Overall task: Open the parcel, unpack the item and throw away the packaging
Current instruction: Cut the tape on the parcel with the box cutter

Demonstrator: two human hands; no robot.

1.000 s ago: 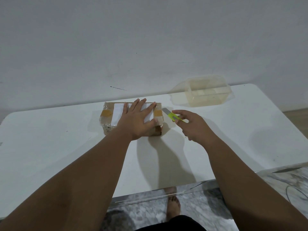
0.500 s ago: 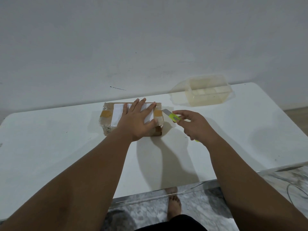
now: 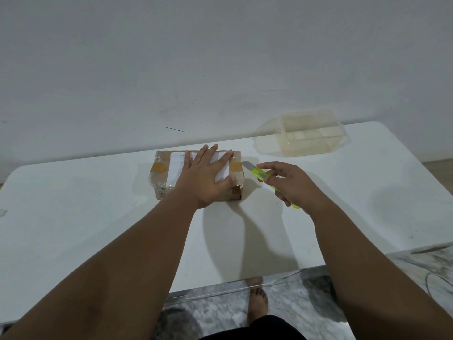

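A small brown cardboard parcel with a white label and clear tape lies on the white table, near the back edge. My left hand rests flat on top of it, fingers spread, covering much of the label. My right hand is just right of the parcel and grips a yellow-green utility knife. The knife's bare blade points left and its tip is at the parcel's upper right edge.
A clear plastic container stands at the back right of the table, against the grey wall. The table's front edge runs just above a marbled floor, where my bare foot and a cable show.
The right hand has shifted its grip on the knife, fingers now more extended, and the blade tip has crept slightly closer to the parcel's right edge. The left hand stays flat on the parcel.
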